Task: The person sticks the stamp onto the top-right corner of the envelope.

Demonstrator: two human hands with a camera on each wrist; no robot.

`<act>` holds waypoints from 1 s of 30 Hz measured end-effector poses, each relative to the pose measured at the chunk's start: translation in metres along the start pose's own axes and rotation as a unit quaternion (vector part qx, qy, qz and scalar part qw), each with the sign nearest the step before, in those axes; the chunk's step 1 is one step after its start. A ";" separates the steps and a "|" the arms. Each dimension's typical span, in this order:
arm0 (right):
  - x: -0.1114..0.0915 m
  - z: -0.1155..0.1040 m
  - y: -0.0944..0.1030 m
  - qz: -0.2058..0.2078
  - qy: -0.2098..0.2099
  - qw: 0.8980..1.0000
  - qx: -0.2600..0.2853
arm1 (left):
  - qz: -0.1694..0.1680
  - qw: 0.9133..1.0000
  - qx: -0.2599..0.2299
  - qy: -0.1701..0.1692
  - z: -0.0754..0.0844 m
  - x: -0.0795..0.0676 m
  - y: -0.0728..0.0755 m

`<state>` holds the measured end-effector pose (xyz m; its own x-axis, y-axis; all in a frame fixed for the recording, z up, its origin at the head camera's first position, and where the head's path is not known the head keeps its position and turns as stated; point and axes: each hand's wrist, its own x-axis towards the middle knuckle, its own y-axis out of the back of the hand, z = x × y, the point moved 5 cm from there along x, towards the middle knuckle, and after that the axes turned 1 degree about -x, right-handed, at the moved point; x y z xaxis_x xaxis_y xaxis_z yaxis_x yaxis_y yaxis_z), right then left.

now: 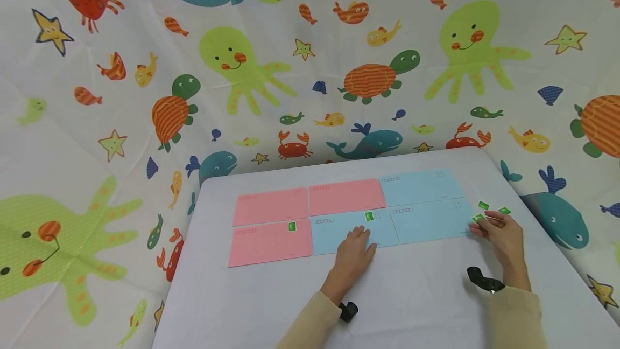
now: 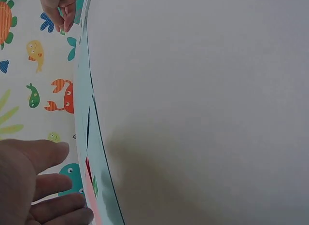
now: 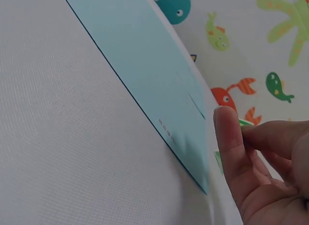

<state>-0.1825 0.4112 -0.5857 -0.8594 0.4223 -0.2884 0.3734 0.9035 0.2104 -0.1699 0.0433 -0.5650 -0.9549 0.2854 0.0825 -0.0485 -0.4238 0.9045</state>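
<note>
My left hand [image 1: 354, 255], fingers extended, is at the lower edge of the bottom middle blue envelope [image 1: 334, 236]. A green stamp [image 1: 369, 216] lies near that envelope's top edge, just beyond the fingertips. At the right end of the rows, my right hand [image 1: 504, 238] pinches a green stamp [image 1: 478, 218] between thumb and fingers. Two more stamps lie on the table around it, a tilted one [image 1: 483, 205] and another [image 1: 504, 210] by the knuckles. In the right wrist view the thumb [image 3: 228, 131] hides part of the fingertips, beside the corner of a blue envelope [image 3: 159, 90].
Pink envelopes [image 1: 271, 206] fill the left of two rows, blue ones [image 1: 421, 187] the right. The lower left pink envelope [image 1: 266, 249] bears a green stamp [image 1: 291, 227]. A white cloth covers the table [image 1: 208, 306]; a sea-animal curtain [image 1: 310, 31] hangs behind it.
</note>
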 end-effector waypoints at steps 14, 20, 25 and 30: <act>0.001 -0.010 -0.007 -0.003 0.020 1.000 -0.012 | -0.008 0.999 0.024 -0.038 0.033 0.021 -0.021; 0.004 -0.011 -0.005 0.020 0.029 0.999 -0.015 | -0.007 0.997 0.050 -0.052 0.042 0.029 -0.032; 0.008 -0.010 -0.006 0.035 0.030 0.999 0.019 | 0.004 0.996 0.057 -0.063 0.046 0.032 -0.040; 0.012 -0.008 -0.008 0.048 0.035 0.998 -0.009 | 0.015 0.995 0.047 -0.090 0.052 0.030 -0.042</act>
<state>-0.1988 0.4085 -0.5838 -0.8425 0.5000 -0.2002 0.4491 0.8574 0.2514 -0.1815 0.1147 -0.5788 -0.8869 0.4274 0.1752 0.0144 -0.3535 0.9353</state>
